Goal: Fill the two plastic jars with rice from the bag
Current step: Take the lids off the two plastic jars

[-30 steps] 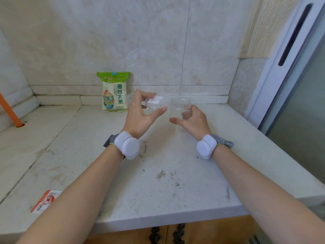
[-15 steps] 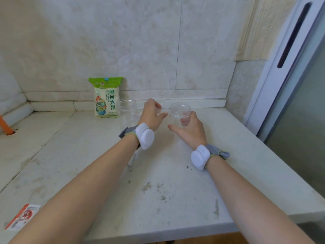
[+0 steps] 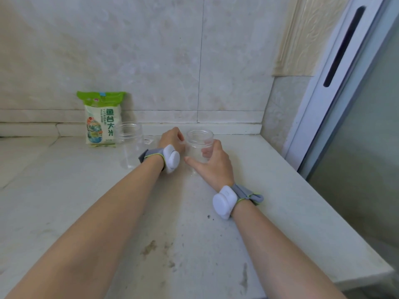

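Gripped with the right hand (image 3: 212, 162), at 12 o'clock on the counter (image 3: 280, 190): a clear plastic jar (image 3: 199, 145). Held from its right side, with fingers curled behind and visible through the plastic, and thumb stretched along the counter towards 9 o'clock. Stood upright, open-mouthed, threaded at the neck, with nothing seen inside.

Just to its 9 o'clock side, curled low with knuckles facing away: the left hand (image 3: 172, 139). Could not tell whether anything was held inside that curl.

Further towards 10 o'clock, standing apart from both hands: a second clear jar (image 3: 130, 145), also upright and open. Touching or nearly touching its 9 o'clock side, propped against the tiled wall (image 3: 151, 61): the rice bag (image 3: 102, 119), green across the top, white below, printed with green characters and a round coloured picture.

Counted: two jars, one bag, two hands, and two white wrist devices on grey straps, at the left wrist (image 3: 171, 158) and the right wrist (image 3: 224, 201).

Compared with one second before: was spread wide then, the left hand, pinching a clear lid above the counter; closed and low now. Compared with half a second before: tucked the left thumb in, where it had pointed towards the gripped jar. Kept the same hold with the right hand throughout.
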A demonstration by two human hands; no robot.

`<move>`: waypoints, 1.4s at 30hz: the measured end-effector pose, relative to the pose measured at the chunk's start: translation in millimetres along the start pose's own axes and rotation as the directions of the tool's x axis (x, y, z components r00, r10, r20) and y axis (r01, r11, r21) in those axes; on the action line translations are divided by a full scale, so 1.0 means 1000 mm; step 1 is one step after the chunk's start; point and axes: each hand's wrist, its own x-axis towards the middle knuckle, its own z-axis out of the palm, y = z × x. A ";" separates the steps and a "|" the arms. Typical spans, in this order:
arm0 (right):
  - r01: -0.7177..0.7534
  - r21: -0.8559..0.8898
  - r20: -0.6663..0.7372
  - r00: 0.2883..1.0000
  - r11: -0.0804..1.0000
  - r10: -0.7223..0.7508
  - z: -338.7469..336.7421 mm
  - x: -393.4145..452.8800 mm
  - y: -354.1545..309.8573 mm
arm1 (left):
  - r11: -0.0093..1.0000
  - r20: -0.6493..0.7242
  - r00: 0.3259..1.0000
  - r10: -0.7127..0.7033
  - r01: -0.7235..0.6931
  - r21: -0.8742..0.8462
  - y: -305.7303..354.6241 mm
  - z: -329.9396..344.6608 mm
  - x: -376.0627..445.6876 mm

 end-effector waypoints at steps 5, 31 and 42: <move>-0.005 0.013 0.014 1.000 1.000 0.005 0.000 -0.002 -0.004 | 0.998 0.021 0.998 0.051 -0.052 0.025 0.001 -0.010 -0.010; 0.435 0.067 -0.252 0.878 0.898 -0.407 0.016 -0.034 -0.059 | 0.912 -0.626 0.760 0.175 -0.365 -0.188 -0.068 -0.108 -0.093; 0.017 0.178 0.205 0.977 0.984 -0.054 0.095 -0.021 -0.087 | 0.724 -0.252 0.956 -0.148 -0.068 -0.686 -0.072 -0.102 -0.088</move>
